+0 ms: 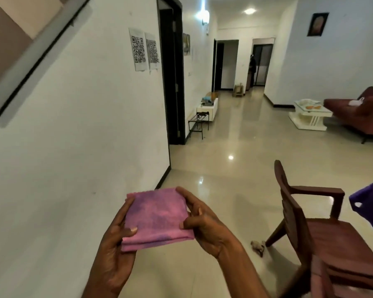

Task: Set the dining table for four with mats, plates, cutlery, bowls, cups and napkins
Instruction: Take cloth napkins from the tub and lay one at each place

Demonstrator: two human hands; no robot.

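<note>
A folded pink cloth napkin [156, 219] is held flat in front of me, above the floor. My left hand [114, 250] grips its left edge with the thumb on top. My right hand [205, 224] pinches its right edge, thumb and fingers closed on the fold. The dining table itself is out of view; only a purple-blue thing [370, 203] shows at the right edge, and I cannot tell what it is.
A brown plastic armchair [314, 214] stands at the right, with a second chair [342, 276] in the lower right corner. A white wall runs along the left. A small crumpled object [257, 247] lies on the tiled floor. Sofa [362, 112] and white coffee table [308, 115] stand farther back.
</note>
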